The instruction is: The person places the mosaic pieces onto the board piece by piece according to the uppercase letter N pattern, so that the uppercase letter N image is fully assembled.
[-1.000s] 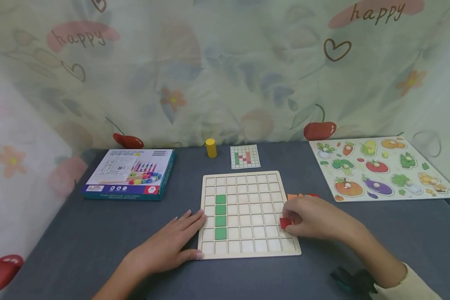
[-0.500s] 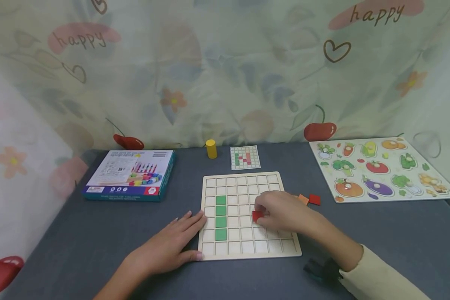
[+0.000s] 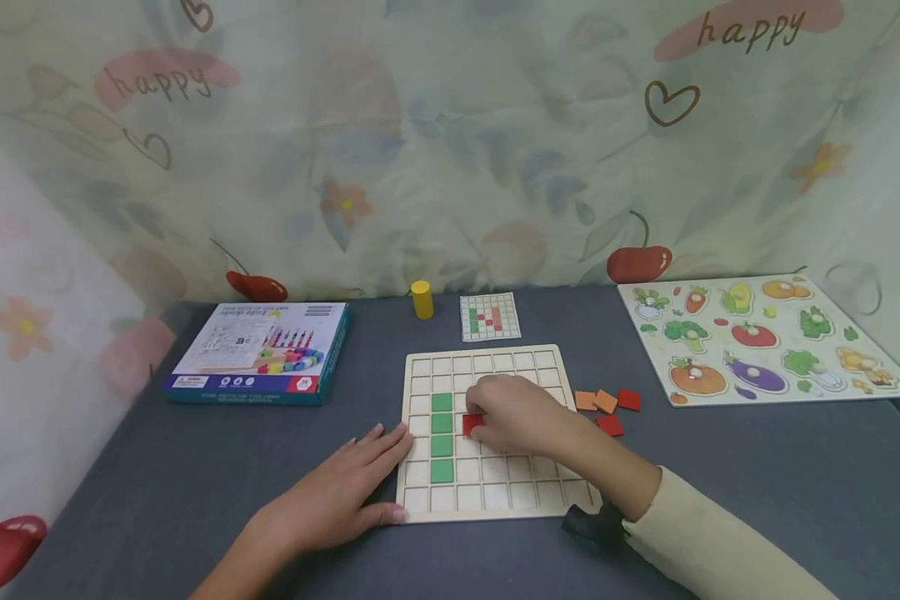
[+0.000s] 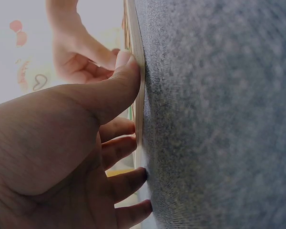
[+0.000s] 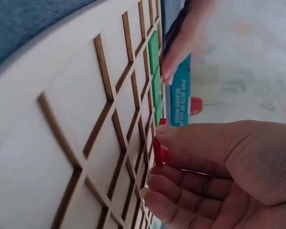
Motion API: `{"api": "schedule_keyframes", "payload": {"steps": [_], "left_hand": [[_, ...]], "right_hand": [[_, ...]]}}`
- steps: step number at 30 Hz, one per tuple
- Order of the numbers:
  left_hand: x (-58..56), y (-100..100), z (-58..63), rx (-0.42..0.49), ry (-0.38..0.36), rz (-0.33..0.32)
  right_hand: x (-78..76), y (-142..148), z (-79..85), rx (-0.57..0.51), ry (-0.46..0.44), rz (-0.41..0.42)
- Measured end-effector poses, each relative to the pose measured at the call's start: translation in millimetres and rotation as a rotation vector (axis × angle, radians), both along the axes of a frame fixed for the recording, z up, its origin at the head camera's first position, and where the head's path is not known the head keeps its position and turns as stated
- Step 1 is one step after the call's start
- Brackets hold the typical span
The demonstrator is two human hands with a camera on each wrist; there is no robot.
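A wooden grid board (image 3: 495, 510) lies flat on the dark cloth, with a column of several green tiles (image 3: 442, 423) set in its left part. My right hand (image 3: 521, 412) pinches a red square tile (image 3: 472, 425) between thumb and forefinger, over the cells just right of the green column. In the right wrist view the red tile (image 5: 158, 148) is tilted up on edge, close over the grid. Along the board's left edge rests my left hand (image 3: 337, 492), fingers spread; the left wrist view has its thumb (image 4: 126, 71) on the board's side.
Loose orange tiles (image 3: 585, 401) and red tiles (image 3: 629, 400) lie right of the board. Behind it are a small pattern card (image 3: 506, 332) and a yellow cylinder (image 3: 422, 300). A boxed set (image 3: 258, 350) sits left, a vegetable puzzle board (image 3: 765, 342) right.
My right hand has carried the red tile leftward from the board's right edge to beside the green column, uncovering the loose tiles. The left hand has stayed put.
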State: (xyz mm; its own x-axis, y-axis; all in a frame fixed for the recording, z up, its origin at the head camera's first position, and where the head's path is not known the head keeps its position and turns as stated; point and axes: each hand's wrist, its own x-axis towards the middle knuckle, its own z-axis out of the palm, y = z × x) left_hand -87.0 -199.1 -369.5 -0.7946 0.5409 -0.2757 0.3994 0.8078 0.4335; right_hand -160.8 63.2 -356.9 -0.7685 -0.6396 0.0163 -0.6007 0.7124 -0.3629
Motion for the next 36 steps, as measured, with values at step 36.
{"api": "schedule_keyframes", "payload": {"steps": [36], "left_hand": [[0.4,-1,-2.7,-0.006,0.021,-0.013]], "right_hand": [[24.1,88,5.7,-0.107,-0.001,-0.120]]}}
